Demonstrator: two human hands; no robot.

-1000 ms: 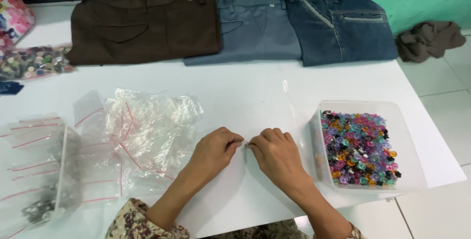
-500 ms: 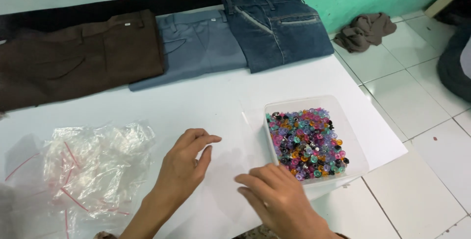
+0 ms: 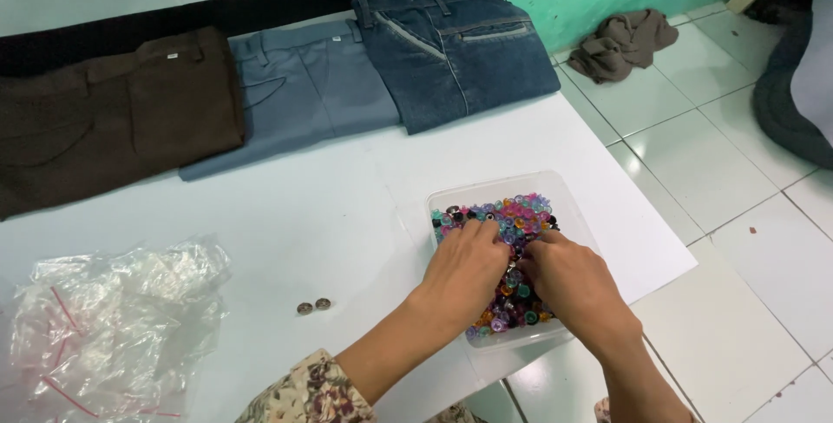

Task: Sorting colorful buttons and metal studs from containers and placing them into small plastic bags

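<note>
A clear plastic tray (image 3: 568,202) filled with small colourful buttons (image 3: 521,215) sits near the right edge of the white table (image 3: 330,215). Both of my hands are in it, palms down. My left hand (image 3: 468,267) rests on the buttons with its fingers curled into them. My right hand (image 3: 568,280) lies beside it, its fingertips dug into the pile. Whether either hand pinches a button is hidden. Two small dark buttons (image 3: 313,306) lie loose on the table to the left of my left arm.
A heap of clear zip bags with red strips (image 3: 113,327) lies at the near left. Folded brown trousers (image 3: 113,119), grey-blue jeans (image 3: 304,93) and dark blue jeans (image 3: 455,50) line the far edge. A brown cloth (image 3: 625,41) lies on the tiled floor to the right.
Both hands moved right, off the bare table and into the button tray. Two small dark buttons now lie on the table. The view shifted right.
</note>
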